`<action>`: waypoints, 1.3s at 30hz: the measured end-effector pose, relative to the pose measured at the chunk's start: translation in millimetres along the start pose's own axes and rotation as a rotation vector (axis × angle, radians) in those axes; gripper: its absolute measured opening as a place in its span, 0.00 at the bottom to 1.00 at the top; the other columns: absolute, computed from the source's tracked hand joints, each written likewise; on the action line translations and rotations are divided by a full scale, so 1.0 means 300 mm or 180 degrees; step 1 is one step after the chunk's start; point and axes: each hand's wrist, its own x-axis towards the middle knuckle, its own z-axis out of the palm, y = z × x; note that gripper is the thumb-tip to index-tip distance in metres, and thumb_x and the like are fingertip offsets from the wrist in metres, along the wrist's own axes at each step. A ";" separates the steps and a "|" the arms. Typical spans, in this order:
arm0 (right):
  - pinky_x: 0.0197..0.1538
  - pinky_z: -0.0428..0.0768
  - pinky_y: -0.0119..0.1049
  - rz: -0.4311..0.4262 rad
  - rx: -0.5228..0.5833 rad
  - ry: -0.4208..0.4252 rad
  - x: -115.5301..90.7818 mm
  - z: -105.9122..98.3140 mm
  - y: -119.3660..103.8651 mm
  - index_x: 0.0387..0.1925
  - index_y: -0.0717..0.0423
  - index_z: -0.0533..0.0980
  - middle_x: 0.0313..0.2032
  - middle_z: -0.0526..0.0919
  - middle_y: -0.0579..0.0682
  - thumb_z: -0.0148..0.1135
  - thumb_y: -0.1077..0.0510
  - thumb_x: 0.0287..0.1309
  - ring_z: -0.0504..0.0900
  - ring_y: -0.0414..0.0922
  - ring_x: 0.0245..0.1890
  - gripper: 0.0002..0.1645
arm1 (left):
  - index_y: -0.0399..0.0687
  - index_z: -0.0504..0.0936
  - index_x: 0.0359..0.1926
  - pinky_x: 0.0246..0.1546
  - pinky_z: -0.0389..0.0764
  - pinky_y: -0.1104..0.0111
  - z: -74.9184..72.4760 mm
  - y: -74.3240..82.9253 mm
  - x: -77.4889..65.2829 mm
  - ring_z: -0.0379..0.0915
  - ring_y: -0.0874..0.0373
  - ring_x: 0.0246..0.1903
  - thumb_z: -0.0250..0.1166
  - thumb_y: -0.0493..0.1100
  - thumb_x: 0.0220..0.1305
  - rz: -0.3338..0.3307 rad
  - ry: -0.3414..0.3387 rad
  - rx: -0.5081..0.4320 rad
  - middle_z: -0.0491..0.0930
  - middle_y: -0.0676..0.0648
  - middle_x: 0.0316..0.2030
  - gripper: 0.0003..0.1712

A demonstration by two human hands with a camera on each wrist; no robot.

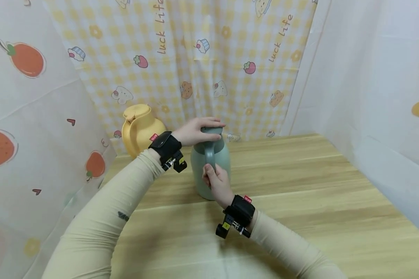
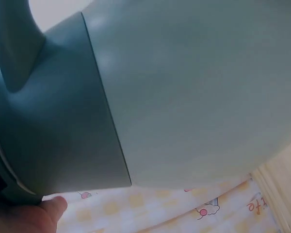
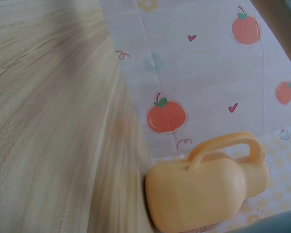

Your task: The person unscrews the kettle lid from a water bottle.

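A grey-green vacuum jug (image 1: 199, 170) stands upright near the middle of the wooden table. My right hand (image 1: 219, 184) grips its darker handle (image 1: 210, 153), thumb on the near side. Over the top, my left hand (image 1: 199, 131) holds the lid (image 1: 213, 129), with thumb and fingers spread to either side of it. Close up in the left wrist view are the jug's pale body (image 2: 194, 87) and dark collar (image 2: 58, 126), and a fingertip (image 2: 56, 206) shows at the lid's edge. The right hand is out of sight in its own wrist view.
A yellow jug (image 1: 150, 128) with a handle stands at the table's back left, just beyond my left wrist. Behind the table hangs a yellow checked curtain (image 1: 195, 69). White printed sheets (image 1: 56, 97) flank the left side, and the bare table top (image 1: 300, 193) extends right.
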 end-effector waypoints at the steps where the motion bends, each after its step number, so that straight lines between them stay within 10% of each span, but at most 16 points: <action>1: 0.27 0.61 0.31 0.0020 -0.0007 0.0008 0.003 0.001 -0.004 0.26 0.69 0.64 0.18 0.63 0.53 0.38 0.60 0.76 0.61 0.39 0.18 0.21 | 0.51 0.74 0.65 0.62 0.65 0.59 0.000 0.006 -0.001 0.57 0.51 0.68 0.65 0.48 0.65 -0.0016 0.0029 0.0025 0.63 0.46 0.69 0.27; 39: 0.27 0.60 0.32 0.0215 -0.0062 0.0048 -0.026 0.037 -0.144 0.27 0.73 0.63 0.18 0.63 0.52 0.38 0.62 0.76 0.61 0.41 0.18 0.21 | 0.49 0.74 0.65 0.60 0.67 0.60 0.091 0.130 -0.020 0.64 0.47 0.64 0.62 0.49 0.67 -0.0677 0.0888 0.0357 0.67 0.41 0.66 0.26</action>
